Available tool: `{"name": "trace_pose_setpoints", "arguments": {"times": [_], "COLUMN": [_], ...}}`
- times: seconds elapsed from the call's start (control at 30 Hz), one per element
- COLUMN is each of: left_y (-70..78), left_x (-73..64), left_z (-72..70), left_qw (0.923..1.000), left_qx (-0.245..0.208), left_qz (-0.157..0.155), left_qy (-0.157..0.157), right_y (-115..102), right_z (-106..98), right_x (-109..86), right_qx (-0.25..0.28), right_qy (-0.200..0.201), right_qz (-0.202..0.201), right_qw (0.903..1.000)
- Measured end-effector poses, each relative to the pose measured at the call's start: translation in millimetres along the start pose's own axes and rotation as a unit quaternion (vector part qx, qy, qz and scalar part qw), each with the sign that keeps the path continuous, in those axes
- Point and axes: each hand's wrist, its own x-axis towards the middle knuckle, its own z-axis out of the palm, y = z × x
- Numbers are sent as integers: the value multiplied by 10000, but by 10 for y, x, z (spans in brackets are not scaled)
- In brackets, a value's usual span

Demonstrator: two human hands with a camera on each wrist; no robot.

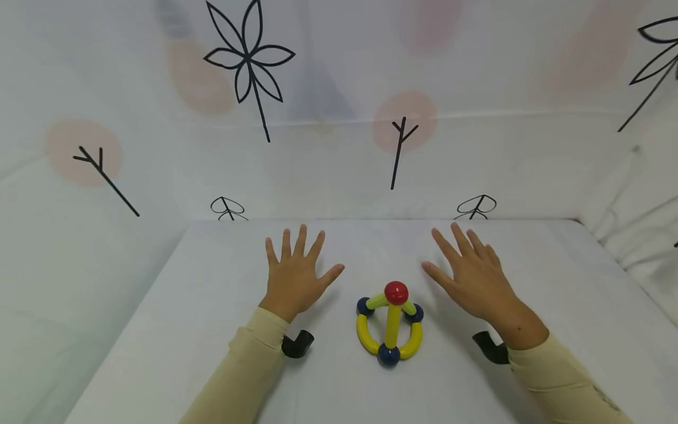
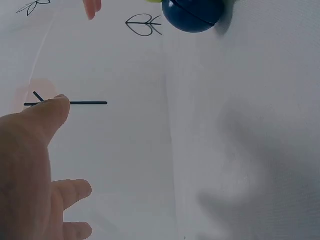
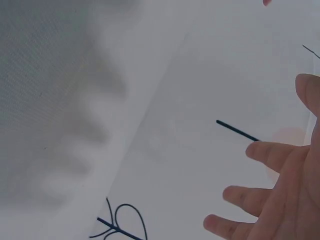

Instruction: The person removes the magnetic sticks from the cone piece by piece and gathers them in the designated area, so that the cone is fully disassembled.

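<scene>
A small structure of rods and balls (image 1: 392, 327) stands on the white table between the hands. Its red ball (image 1: 396, 292) tops a straight yellow rod, lime-green rods slope down behind, and curved yellow rods join blue balls at the base. To its left, my left hand (image 1: 296, 282) is held over the table with fingers spread, holding nothing. On the other side my right hand (image 1: 477, 285) hovers likewise, fingers straight and apart, palm down. One blue ball (image 2: 192, 14) shows at the top of the left wrist view; the right wrist view shows only my fingers (image 3: 270, 152) and white cloth.
A white cloth backdrop (image 1: 328, 171) with black plant drawings and pale pink spots rises behind the table (image 1: 175, 330) and at its sides. A black curved piece (image 1: 298, 344) sits at the left wrist, and a similar black piece (image 1: 492, 348) at the right.
</scene>
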Motion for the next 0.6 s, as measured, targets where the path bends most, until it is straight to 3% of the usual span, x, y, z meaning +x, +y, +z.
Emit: {"name": "trace_pose_setpoints", "arguments": {"times": [0.2, 0.3, 0.4, 0.47, 0.6], "left_y": [53, 115, 214, 285, 388], "left_x": [-12, -19, -49, -83, -160], "left_z": [-35, -47, -65, -83, -133], "left_qw": [9998, 9954, 9816, 9701, 9429], "left_qx": [-124, -659, -1453, -1963, -2848], "left_qz": [57, 318, 855, 1240, 1699], "left_qy": [164, 615, 898, 709, -302], "right_y": [-33, -79, -154, -213, -342], "right_z": [-16, -55, -117, -161, -208], "right_x": [-14, -30, -82, -132, -215], "right_qx": [78, 546, 1331, 1838, 2437], "right_qy": [-39, 205, 680, 998, 1293], "right_qz": [23, 10, -228, -535, -1266], "right_qw": [10000, 9983, 9885, 9764, 9528]}}
